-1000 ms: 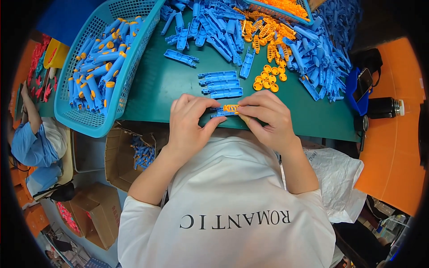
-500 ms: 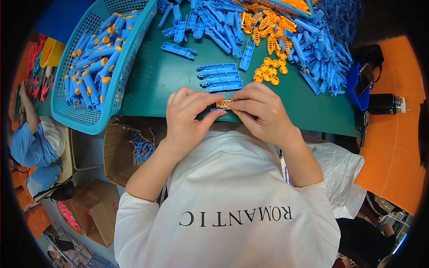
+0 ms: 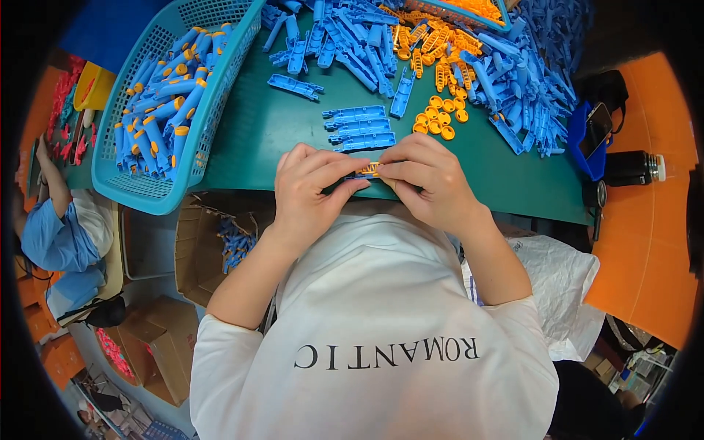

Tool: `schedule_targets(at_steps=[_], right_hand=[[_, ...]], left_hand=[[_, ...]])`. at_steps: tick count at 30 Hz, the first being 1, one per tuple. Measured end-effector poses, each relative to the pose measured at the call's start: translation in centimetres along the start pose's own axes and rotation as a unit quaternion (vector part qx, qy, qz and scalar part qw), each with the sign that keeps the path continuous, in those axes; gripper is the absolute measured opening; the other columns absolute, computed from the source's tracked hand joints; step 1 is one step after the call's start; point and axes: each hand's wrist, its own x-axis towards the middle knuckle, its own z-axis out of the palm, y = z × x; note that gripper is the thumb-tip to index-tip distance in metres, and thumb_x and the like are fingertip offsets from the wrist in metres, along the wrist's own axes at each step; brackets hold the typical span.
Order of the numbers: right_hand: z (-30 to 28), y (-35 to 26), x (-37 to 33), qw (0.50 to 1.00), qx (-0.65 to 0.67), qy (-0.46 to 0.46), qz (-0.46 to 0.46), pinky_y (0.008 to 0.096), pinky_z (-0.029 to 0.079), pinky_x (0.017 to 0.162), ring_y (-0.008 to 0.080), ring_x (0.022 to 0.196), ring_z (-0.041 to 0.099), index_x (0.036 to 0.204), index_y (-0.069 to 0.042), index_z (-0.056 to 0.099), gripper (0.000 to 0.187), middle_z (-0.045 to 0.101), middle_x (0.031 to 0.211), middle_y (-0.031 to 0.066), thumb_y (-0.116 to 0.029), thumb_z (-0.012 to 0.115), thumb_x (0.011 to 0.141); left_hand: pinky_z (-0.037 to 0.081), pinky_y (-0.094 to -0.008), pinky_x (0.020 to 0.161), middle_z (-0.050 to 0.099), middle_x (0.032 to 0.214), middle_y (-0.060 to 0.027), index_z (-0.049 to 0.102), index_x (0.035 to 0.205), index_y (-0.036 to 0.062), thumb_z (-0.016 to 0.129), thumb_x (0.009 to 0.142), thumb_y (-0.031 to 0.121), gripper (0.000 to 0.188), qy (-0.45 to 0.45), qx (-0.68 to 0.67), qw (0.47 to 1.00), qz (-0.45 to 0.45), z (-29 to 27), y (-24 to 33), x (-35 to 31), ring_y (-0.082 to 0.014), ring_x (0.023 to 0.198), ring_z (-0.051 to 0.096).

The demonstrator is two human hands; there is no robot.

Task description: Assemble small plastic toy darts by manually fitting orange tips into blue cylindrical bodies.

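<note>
At the table's near edge, my left hand (image 3: 312, 187) and my right hand (image 3: 429, 180) meet, fingers pinched round one small assembly. An orange slotted plastic insert (image 3: 369, 169) shows between the fingertips, seated against a blue half-shell (image 3: 358, 176) mostly hidden by them. My left thumb and index finger grip its left end; my right fingers press at the right. Just beyond lie three blue half-shells (image 3: 359, 127) side by side, hollow side up. Several orange round caps (image 3: 434, 119) sit to their right.
A blue basket (image 3: 192, 158) of capped blue tubes (image 3: 165, 110) stands at the left. Heaps of blue shells (image 3: 359, 44) and orange inserts (image 3: 438, 45) cover the far side. A phone (image 3: 600, 126) and black bottle (image 3: 632, 169) are at right; another person (image 3: 55, 227) sits at far left.
Both hands stay at the same spot, still pinching the assembly. The orange insert appears slightly tilted and lower between the fingers. The whole view has shifted a little.
</note>
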Motion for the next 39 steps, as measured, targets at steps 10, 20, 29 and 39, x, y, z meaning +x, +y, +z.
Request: schedule_targets(at_steps=[10, 20, 29, 39], right_hand=[[0.2, -0.3, 0.1, 1.000, -0.021, -0.012, -0.012, 0.0372, 0.053, 0.074, 0.0285, 0.087, 0.064, 0.091, -0.001, 0.072, 0.018, 0.069, 0.094, 0.0095, 0.006, 0.075, 0.074], [0.8, -0.8, -0.3, 0.999, -0.040, 0.005, -0.014, 0.0384, 0.054, 0.075, 0.0301, 0.088, 0.064, 0.095, 0.000, 0.072, 0.019, 0.069, 0.095, 0.0111, 0.004, 0.073, 0.076], [4.4, -2.4, -3.5, 0.978, -0.182, 0.105, 0.009, 0.0434, 0.049, 0.092, 0.0324, 0.101, 0.064, 0.113, 0.002, 0.069, 0.041, 0.068, 0.124, 0.0141, 0.006, 0.067, 0.072], [-4.5, 1.7, -5.6, 0.929, -0.188, 0.285, 0.144, 0.0392, 0.052, 0.087, 0.0317, 0.100, 0.065, 0.106, -0.004, 0.074, 0.028, 0.073, 0.105, 0.0127, 0.004, 0.072, 0.079]], left_hand=[[0.042, -0.0333, 0.074, 0.072, 0.089, 0.0059, 0.079, 0.094, 0.0179, 0.085, 0.072, 0.019, 0.023, -0.003, 0.012, 1.000, 0.017, -0.1, -0.2, 0.0, -0.0186, 0.077, 0.055], [0.050, -0.0347, 0.074, 0.072, 0.087, 0.0002, 0.079, 0.090, 0.0126, 0.085, 0.073, 0.014, 0.018, -0.019, 0.011, 0.998, 0.067, -0.6, -0.4, 0.5, -0.0214, 0.083, 0.064], [0.053, -0.0351, 0.072, 0.072, 0.087, -0.0033, 0.078, 0.090, 0.0092, 0.084, 0.074, 0.011, 0.018, -0.029, -0.065, 0.993, 0.091, 0.2, -1.0, 0.4, -0.0238, 0.081, 0.065], [0.051, -0.0358, 0.071, 0.071, 0.092, -0.0065, 0.073, 0.095, 0.0062, 0.082, 0.074, 0.000, 0.024, -0.004, 0.024, 0.993, 0.113, -0.2, 0.5, 0.5, -0.0264, 0.083, 0.064]])
